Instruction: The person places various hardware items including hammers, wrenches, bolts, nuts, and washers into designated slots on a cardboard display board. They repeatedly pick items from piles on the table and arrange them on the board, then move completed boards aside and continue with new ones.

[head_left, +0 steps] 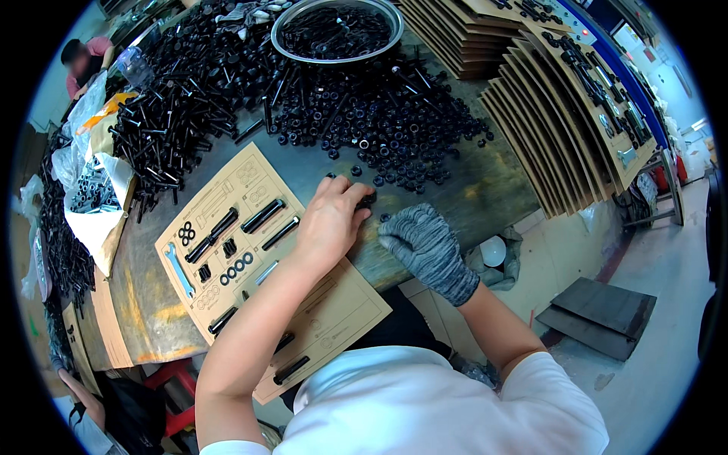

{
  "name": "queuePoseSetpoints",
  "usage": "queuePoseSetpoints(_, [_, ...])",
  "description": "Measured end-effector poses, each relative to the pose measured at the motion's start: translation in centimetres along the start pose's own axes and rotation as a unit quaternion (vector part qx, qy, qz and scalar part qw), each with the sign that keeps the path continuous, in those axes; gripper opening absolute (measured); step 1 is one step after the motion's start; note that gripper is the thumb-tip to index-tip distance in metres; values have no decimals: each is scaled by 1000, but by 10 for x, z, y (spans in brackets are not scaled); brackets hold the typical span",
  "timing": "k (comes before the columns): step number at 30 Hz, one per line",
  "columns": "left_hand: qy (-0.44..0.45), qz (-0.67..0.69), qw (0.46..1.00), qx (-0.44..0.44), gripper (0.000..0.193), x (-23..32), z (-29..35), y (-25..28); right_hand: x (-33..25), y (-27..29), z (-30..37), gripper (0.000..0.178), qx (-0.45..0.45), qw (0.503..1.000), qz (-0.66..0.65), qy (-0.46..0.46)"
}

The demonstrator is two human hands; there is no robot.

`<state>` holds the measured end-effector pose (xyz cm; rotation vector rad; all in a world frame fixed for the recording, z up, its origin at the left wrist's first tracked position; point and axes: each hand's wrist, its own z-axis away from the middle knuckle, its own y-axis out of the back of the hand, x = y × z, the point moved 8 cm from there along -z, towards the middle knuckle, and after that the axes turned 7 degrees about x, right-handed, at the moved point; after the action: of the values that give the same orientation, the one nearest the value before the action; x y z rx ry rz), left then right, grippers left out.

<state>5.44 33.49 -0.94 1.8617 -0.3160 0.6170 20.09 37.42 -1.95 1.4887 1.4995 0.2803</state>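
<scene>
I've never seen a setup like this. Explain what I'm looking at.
There is no machine here, just a person's two hands. The one picture comes from a wide fisheye camera on the person's head, looking down, so straight edges bend toward the rim.

The left hand is bare and has small dark parts at its fingers; their exact kind is hard to tell. The right hand wears a grey glove, its fingers curled.

On the table lies a printed card bearing a wrench and black bolts. Beyond are a heap of nuts and a metal bowl of black parts.
</scene>
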Motion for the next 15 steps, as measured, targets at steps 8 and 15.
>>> queuePoseSetpoints(8, [-9, -9, 996, 91, 29, 10, -24, -13, 85, 54, -22, 28, 77, 976, 119, -166])
queuePoseSetpoints(15, [-44, 24, 999, 5, 23, 6, -11, -14, 62, 41, 17, 25, 81, 980, 55, -176])
